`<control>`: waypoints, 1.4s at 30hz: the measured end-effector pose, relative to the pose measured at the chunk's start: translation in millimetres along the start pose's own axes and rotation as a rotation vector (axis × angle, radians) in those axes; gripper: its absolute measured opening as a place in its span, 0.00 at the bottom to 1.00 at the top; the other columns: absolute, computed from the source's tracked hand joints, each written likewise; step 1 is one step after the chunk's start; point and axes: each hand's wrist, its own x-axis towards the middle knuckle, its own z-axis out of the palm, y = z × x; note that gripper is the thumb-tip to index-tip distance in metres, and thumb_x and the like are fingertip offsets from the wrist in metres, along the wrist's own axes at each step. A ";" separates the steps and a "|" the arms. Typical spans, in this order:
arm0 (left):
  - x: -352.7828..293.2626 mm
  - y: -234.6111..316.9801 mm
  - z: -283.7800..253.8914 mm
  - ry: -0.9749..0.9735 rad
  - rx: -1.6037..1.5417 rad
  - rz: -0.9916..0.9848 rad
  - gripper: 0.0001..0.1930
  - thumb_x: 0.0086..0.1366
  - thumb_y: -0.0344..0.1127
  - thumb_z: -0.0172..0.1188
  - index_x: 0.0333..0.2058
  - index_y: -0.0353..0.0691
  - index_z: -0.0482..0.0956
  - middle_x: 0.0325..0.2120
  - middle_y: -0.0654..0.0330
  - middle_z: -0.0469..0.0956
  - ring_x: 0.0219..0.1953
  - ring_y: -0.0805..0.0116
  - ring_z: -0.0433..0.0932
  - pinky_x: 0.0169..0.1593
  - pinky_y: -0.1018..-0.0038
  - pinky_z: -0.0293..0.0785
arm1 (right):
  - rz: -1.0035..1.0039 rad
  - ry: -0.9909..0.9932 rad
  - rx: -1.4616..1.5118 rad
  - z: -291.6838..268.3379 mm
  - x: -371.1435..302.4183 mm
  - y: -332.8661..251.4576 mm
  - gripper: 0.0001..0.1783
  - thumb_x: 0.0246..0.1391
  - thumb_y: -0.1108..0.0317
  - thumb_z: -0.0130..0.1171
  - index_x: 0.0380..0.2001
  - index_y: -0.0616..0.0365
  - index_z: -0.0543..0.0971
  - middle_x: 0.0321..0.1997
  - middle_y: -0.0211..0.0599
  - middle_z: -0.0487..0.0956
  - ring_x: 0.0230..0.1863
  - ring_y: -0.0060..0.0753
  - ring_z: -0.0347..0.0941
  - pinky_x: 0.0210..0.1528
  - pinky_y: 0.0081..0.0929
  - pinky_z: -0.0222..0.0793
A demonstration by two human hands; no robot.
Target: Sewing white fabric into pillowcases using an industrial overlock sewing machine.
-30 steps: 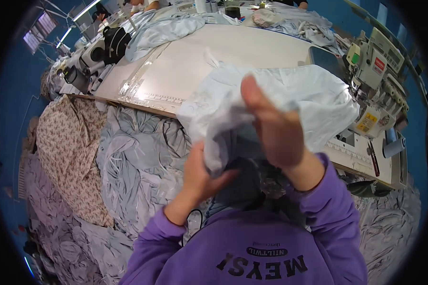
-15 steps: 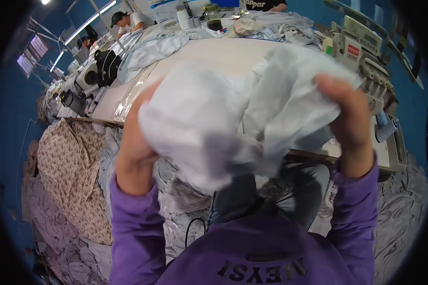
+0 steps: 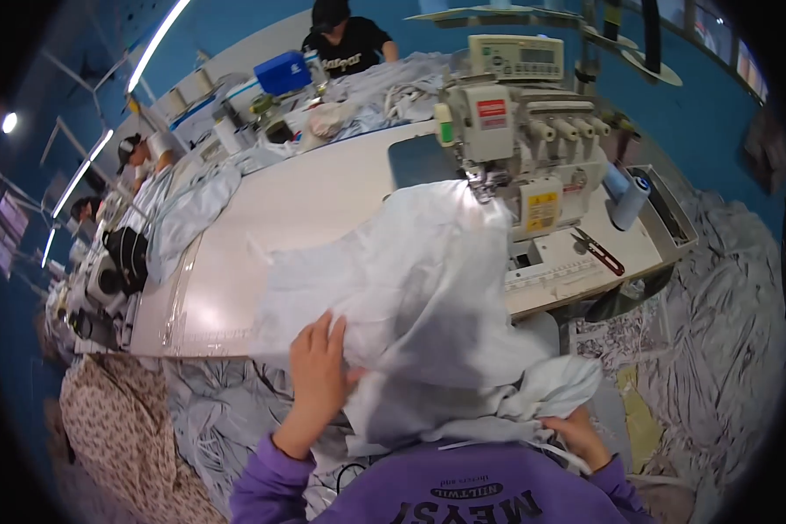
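Note:
A pale white-grey cloth piece spreads from the sewing machine across the table and over its front edge into my lap. Its far edge reaches the machine's presser foot; whether it is clamped there I cannot tell. My left hand lies on the cloth's left part at the table edge, fingers extended and thumb apart. Low on the right, near my body, my right hand is closed on a bunched part of the same cloth, its fingers partly hidden.
Thread snips with dark red handles and a blue thread cone lie right of the machine. Heaped grey fabric and a floral cloth flank the table. A co-worker in black is at the far side.
The raised, bundled cloth has come down and spread out between machine and lap. My left hand lowered onto it; my right moved down toward my body. The view has swung right toward the machine.

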 end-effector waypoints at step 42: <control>125.6 -54.5 12.1 0.495 -0.646 -0.428 0.05 0.56 0.19 0.48 0.31 0.33 0.71 0.24 0.65 0.70 0.28 0.79 0.66 0.34 0.85 0.63 | -0.573 -0.145 -1.444 78.2 63.2 -88.8 0.16 0.40 0.65 0.63 0.32 0.62 0.77 0.39 0.52 0.74 0.37 0.47 0.72 0.42 0.34 0.69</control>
